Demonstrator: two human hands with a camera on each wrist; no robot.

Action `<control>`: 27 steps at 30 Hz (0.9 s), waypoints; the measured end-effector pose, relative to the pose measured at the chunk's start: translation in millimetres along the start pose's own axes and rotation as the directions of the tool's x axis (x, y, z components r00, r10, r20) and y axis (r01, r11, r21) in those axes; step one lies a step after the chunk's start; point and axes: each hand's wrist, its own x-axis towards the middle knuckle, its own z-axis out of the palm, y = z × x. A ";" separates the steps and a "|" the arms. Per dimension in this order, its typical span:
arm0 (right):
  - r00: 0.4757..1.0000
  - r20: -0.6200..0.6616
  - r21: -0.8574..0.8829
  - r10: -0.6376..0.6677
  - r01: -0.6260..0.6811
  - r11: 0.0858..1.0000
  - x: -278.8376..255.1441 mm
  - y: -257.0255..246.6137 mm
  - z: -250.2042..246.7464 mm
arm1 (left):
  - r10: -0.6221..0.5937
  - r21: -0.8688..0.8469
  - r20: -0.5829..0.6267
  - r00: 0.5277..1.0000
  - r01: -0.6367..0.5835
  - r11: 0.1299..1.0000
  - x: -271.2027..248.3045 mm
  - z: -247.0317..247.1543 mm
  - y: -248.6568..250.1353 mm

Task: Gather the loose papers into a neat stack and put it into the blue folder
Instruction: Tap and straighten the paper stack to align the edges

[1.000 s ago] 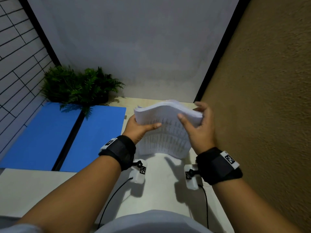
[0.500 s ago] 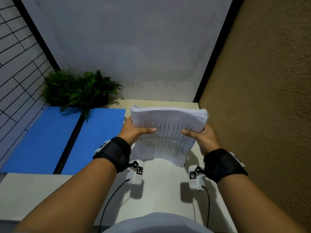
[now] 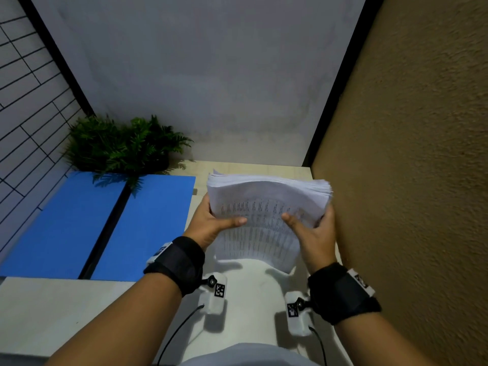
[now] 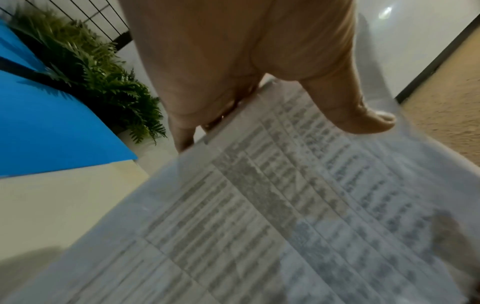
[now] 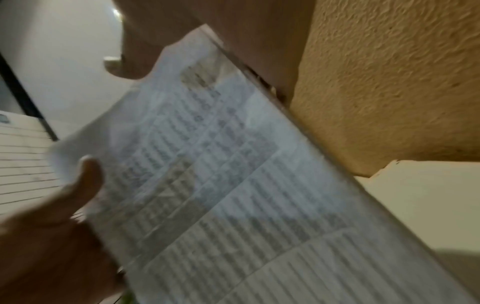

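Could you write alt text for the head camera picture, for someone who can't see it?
Two hands, left hand and right hand, hold a thick stack of printed papers upright over a pale desk. To the left an open blue folder lies flat, with a green fern behind it.

The printed rows on the paper stack (image 3: 266, 207) are too blurred to read in every view. The stack hides the fingers behind it; the blue folder (image 3: 79, 223) runs off the left edge.
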 end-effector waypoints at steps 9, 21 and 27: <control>0.996 -0.048 0.022 -0.073 0.074 0.997 4.6 -7.4 7.6 | 0.075 -0.003 -0.061 0.995 -0.075 0.997 -3.3 7.3 6.8; 0.955 -0.073 -0.263 -0.287 0.259 0.929 8.6 -24.6 14.8 | 0.199 0.042 -0.149 0.969 -0.195 0.980 -4.4 15.6 20.0; 0.903 0.030 -0.501 -0.429 0.385 0.775 9.1 -21.7 15.2 | 0.320 -0.004 -0.249 0.914 -0.332 0.943 -9.7 28.3 31.8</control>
